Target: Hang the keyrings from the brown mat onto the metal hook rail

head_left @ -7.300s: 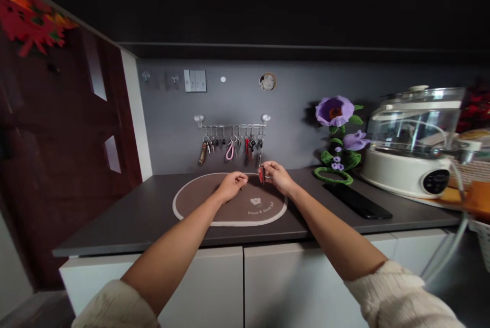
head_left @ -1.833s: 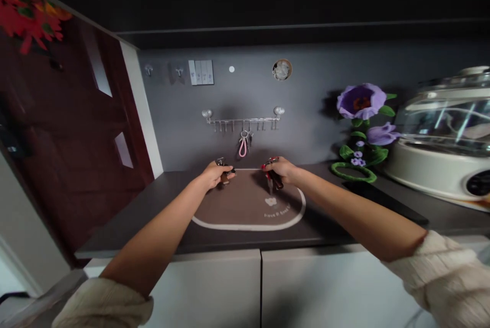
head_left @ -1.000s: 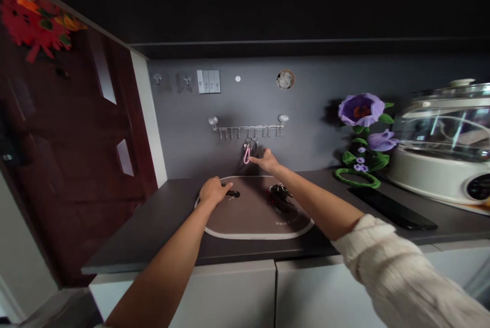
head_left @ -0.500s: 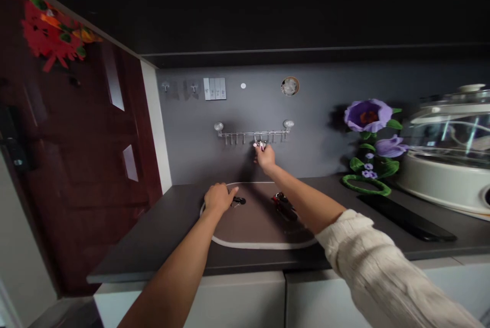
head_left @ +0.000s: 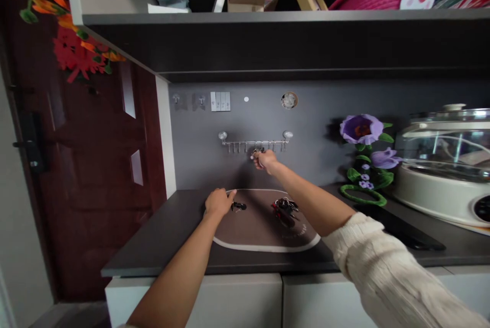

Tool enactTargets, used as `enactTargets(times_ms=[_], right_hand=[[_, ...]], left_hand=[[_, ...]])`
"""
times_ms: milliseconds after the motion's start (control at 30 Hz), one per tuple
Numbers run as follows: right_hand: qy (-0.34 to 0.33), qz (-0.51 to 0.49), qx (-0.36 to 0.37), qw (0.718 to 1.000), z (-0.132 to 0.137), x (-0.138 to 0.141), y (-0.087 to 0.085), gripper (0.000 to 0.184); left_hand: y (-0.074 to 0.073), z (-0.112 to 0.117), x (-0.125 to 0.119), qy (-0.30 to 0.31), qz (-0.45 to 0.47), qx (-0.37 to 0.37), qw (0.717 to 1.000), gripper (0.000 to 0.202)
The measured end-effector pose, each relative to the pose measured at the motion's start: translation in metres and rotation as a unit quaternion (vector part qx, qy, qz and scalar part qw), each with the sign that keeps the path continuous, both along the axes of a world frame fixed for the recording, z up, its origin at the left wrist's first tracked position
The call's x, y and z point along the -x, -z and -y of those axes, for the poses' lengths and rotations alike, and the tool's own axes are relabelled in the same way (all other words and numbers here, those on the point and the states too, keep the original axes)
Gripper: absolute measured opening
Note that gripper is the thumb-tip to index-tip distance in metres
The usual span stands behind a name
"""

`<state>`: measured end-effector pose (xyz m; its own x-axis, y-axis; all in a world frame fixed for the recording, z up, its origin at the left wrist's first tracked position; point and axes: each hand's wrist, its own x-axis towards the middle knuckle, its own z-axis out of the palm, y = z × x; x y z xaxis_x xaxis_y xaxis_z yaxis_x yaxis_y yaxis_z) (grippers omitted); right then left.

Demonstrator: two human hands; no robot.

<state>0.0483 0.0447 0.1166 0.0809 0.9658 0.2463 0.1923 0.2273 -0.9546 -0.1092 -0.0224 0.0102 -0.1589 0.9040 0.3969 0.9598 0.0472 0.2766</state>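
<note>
My right hand [head_left: 265,159] is raised to the wall, its fingers closed on small shiny keys [head_left: 254,154] just below a metal hook rail [head_left: 255,142]. Small and partly covered by the fingers, the keys show a pale bit at the left. I cannot tell whether they touch a hook. My left hand [head_left: 219,202] lies on the left edge of a brown mat [head_left: 252,231], thumb spread. Beside that thumb is a black key [head_left: 239,206]. A dark bunch of keys [head_left: 285,210] with red parts lies on the mat's right side, under my right forearm.
Purple artificial flowers [head_left: 362,130], a long black object [head_left: 409,231] and a white appliance with a clear lid [head_left: 440,185] stand or lie at the right. A shelf [head_left: 268,19] overhangs the counter. A dark red door [head_left: 95,205] is at the left.
The view has tilted up, so the things on the shelf now show. My right hand stays close under the rail with the keys; my left hand keeps its place on the mat.
</note>
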Motion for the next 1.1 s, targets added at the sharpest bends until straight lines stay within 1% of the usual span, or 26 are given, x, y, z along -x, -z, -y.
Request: enactTargets(times_ms=[67, 100, 167, 200, 267, 333, 400, 467, 500, 533, 600, 633, 667, 700, 733, 767, 800, 833, 867, 933, 1033, 1100], right_hand=[[0.007, 0.099, 0.012, 0.995, 0.015, -0.002, 0.023, 0.018], [0.017, 0.159, 0.012, 0.987, 0.023, -0.003, 0.035, 0.02], [0.026, 0.291, 0.014, 0.956, 0.039, -0.006, 0.058, 0.026], [0.022, 0.341, 0.012, 0.94, 0.046, -0.008, 0.068, 0.029], [0.009, 0.404, 0.005, 0.915, 0.058, -0.01, 0.081, 0.034], [0.004, 0.427, -0.011, 0.904, 0.067, -0.012, 0.085, 0.032], [0.004, 0.446, -0.03, 0.895, 0.074, -0.015, 0.08, 0.028], [-0.017, 0.456, -0.041, 0.889, 0.08, -0.02, 0.069, 0.023], [-0.035, 0.458, -0.04, 0.887, 0.084, -0.023, 0.062, 0.022], [-0.065, 0.456, -0.037, 0.887, 0.088, -0.027, 0.055, 0.021], [-0.22, 0.39, -0.023, 0.894, 0.095, -0.036, 0.041, 0.023], [-0.295, 0.325, -0.004, 0.898, 0.099, -0.04, 0.036, 0.026], [-0.358, 0.257, 0.016, 0.898, 0.102, -0.044, 0.032, 0.031], [-0.399, 0.183, 0.034, 0.898, 0.104, -0.048, 0.03, 0.036], [-0.428, 0.113, 0.051, 0.895, 0.104, -0.051, 0.03, 0.042], [-0.444, 0.053, 0.066, 0.892, 0.104, -0.054, 0.032, 0.048], [-0.45, 0.008, 0.082, 0.889, 0.104, -0.057, 0.035, 0.053], [-0.447, -0.024, 0.095, 0.889, 0.102, -0.059, 0.04, 0.057], [-0.437, -0.046, 0.104, 0.892, 0.101, -0.061, 0.047, 0.059], [-0.402, -0.063, 0.117, 0.906, 0.099, -0.065, 0.06, 0.06], [-0.34, -0.049, 0.123, 0.931, 0.1, -0.067, 0.076, 0.06], [-0.318, -0.036, 0.119, 0.94, 0.102, -0.068, 0.08, 0.06]], left_hand=[[-0.001, 0.001, 0.001, -0.008, 0.02, 0.012, 1.0, 0.061], [-0.002, 0.002, 0.002, -0.012, 0.028, 0.015, 0.999, 0.061], [-0.001, 0.005, 0.003, -0.015, 0.035, 0.009, 0.999, 0.06], [0.0, 0.006, 0.004, -0.02, 0.038, -0.003, 0.999, 0.058], [0.003, 0.01, 0.004, -0.029, 0.039, -0.047, 0.998, 0.053], [0.006, 0.014, 0.004, -0.027, 0.045, -0.103, 0.993, 0.045], [0.008, 0.018, 0.003, 0.0, 0.064, -0.149, 0.987, 0.038], [0.004, 0.022, 0.0, 0.058, 0.111, -0.169, 0.978, 0.032], [0.0, 0.024, -0.002, 0.095, 0.149, -0.163, 0.971, 0.03], [-0.006, 0.027, -0.003, 0.136, 0.198, -0.153, 0.959, 0.029], [-0.022, 0.033, -0.007, 0.223, 0.308, -0.104, 0.919, 0.027], [-0.03, 0.037, -0.009, 0.269, 0.351, -0.06, 0.895, 0.029], [-0.039, 0.041, -0.01, 0.316, 0.391, -0.013, 0.864, 0.033], [-0.047, 0.045, -0.011, 0.357, 0.429, 0.026, 0.83, 0.039], [-0.053, 0.048, -0.012, 0.392, 0.46, 0.06, 0.795, 0.044], [-0.057, 0.05, -0.011, 0.409, 0.488, 0.083, 0.766, 0.05], [-0.059, 0.051, -0.011, 0.416, 0.508, 0.109, 0.746, 0.055], [-0.058, 0.052, -0.009, 0.413, 0.521, 0.133, 0.735, 0.057], [-0.055, 0.052, -0.008, 0.403, 0.529, 0.154, 0.731, 0.059], [-0.045, 0.05, -0.003, 0.37, 0.536, 0.18, 0.737, 0.061], [-0.025, 0.048, 0.005, 0.319, 0.528, 0.186, 0.764, 0.061], [-0.016, 0.047, 0.009, 0.29, 0.513, 0.187, 0.786, 0.062]])
